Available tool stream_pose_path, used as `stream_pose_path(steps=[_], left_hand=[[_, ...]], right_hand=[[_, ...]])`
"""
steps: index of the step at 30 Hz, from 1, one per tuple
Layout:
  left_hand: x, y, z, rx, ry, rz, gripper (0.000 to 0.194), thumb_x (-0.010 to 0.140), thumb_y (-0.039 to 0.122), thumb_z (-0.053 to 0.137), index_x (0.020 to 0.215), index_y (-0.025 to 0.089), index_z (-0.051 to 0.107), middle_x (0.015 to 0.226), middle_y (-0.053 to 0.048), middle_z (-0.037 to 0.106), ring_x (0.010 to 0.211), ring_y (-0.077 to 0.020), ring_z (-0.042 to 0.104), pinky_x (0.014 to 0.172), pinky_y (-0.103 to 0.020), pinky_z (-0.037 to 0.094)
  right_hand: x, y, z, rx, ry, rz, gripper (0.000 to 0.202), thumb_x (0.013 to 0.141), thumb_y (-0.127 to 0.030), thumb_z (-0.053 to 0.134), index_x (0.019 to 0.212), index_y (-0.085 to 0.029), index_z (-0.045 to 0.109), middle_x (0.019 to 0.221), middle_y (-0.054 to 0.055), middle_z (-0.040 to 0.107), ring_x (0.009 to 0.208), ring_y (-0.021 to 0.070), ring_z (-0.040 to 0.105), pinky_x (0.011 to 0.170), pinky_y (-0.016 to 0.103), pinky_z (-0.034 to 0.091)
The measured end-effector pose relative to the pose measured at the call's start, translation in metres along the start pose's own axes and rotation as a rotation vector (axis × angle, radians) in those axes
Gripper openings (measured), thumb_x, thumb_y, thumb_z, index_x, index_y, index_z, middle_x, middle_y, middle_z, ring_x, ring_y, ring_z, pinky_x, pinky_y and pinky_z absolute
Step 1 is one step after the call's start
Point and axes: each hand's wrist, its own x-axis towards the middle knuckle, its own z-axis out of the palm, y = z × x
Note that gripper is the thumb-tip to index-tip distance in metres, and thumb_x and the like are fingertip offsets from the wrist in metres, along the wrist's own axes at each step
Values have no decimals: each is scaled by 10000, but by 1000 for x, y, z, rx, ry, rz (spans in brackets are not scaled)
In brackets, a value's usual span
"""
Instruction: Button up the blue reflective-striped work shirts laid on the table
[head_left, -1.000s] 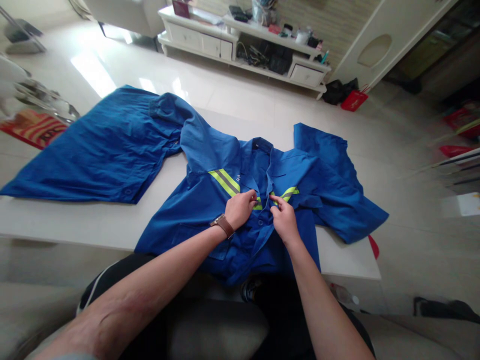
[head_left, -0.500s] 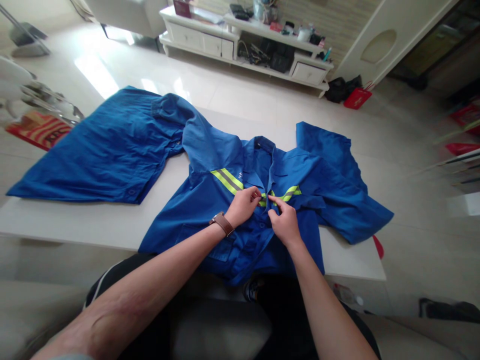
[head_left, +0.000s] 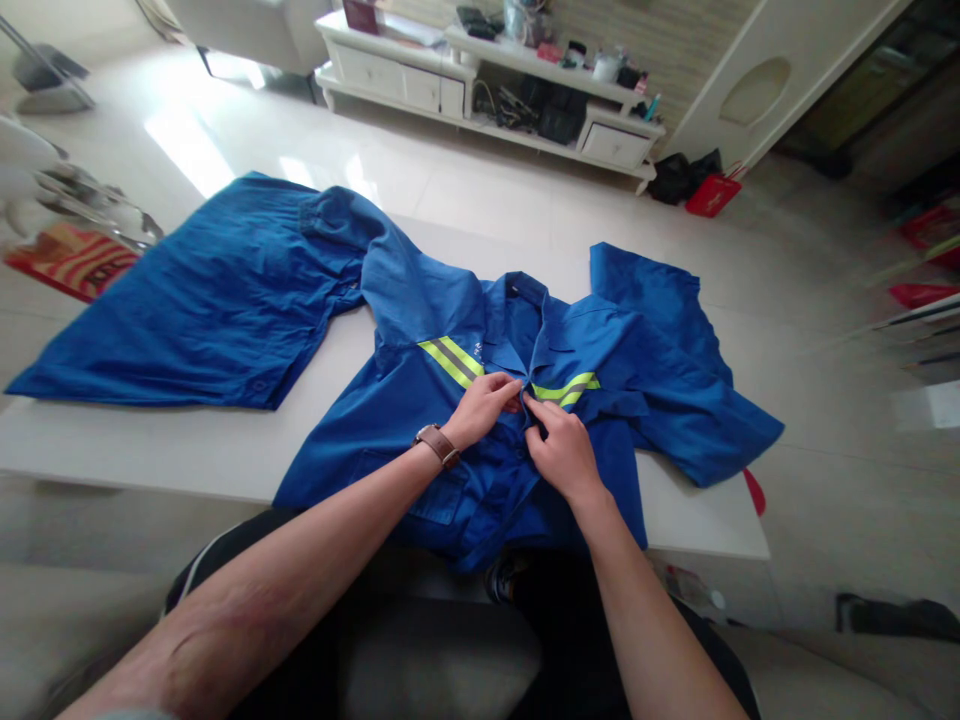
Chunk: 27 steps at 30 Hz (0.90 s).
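A blue jacket (head_left: 435,400) with yellow-and-grey reflective stripes lies front up, collar pointing away from me. My left hand (head_left: 487,402), a brown-strapped watch on its wrist, pinches one front edge of the jacket at stripe height. Opposite it, my right hand (head_left: 556,440) grips the other edge between thumb and index finger. The fingertips of both hands nearly meet at the front opening, where the cloth is bunched. Any button between them is too small to make out. Folded blue trousers (head_left: 202,300) lie at the left, partly touching a jacket sleeve.
The white table (head_left: 135,445) carries the clothes. More blue cloth (head_left: 645,290) lies behind the right sleeve. Beyond the table stands a white TV cabinet (head_left: 397,88) with small items, and a red bag (head_left: 712,194) on the floor. A patterned bag (head_left: 71,262) is at far left.
Both hands have shifted slightly left and come closer together at the opening. The front edges are now drawn together, and more of the right-hand stripe shows.
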Motion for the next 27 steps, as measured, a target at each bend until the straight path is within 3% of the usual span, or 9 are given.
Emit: stream_pose_path(steps=[4, 8, 14, 19, 27], left_hand=[[1, -1, 1, -19, -1, 36, 338, 776, 452, 784, 834, 141, 665, 755, -22, 688, 708, -136, 628, 706, -261, 516], [4, -4, 3, 24, 50, 87, 294, 793, 422, 748, 800, 142, 659, 693, 2, 641, 660, -114, 576, 653, -235, 460], [5, 2, 2, 46, 83, 133, 274, 804, 414, 734, 799, 154, 648, 676, 7, 621, 633, -110, 543, 603, -225, 422], [3, 9, 0, 32, 85, 162, 264, 795, 395, 758, 796, 162, 634, 686, 9, 618, 628, -103, 536, 590, -217, 416], [1, 6, 1, -82, 64, 156, 344, 795, 354, 774, 993, 209, 532, 664, 49, 610, 585, -89, 538, 594, -199, 420]], right_hand=[[-1, -4, 0, -44, -7, -18, 492, 922, -157, 465, 1364, -211, 674, 1068, 83, 733, 1031, 237, 674, 895, 353, 497], [-2, -6, 2, 29, 68, 14, 462, 912, -155, 476, 1320, -223, 681, 1195, 72, 720, 1094, 233, 658, 936, 354, 498], [-4, -12, 4, 14, 185, 58, 524, 910, -182, 483, 1410, -242, 629, 1281, 110, 644, 1119, 250, 648, 953, 378, 543], [-3, -13, 6, 55, 221, 1, 575, 916, -156, 474, 1474, -249, 576, 1490, 90, 548, 1332, 259, 565, 1127, 420, 487], [2, -4, 11, 238, 234, -25, 576, 879, -107, 440, 1419, -212, 615, 1442, 61, 615, 1360, 197, 562, 1198, 391, 437]])
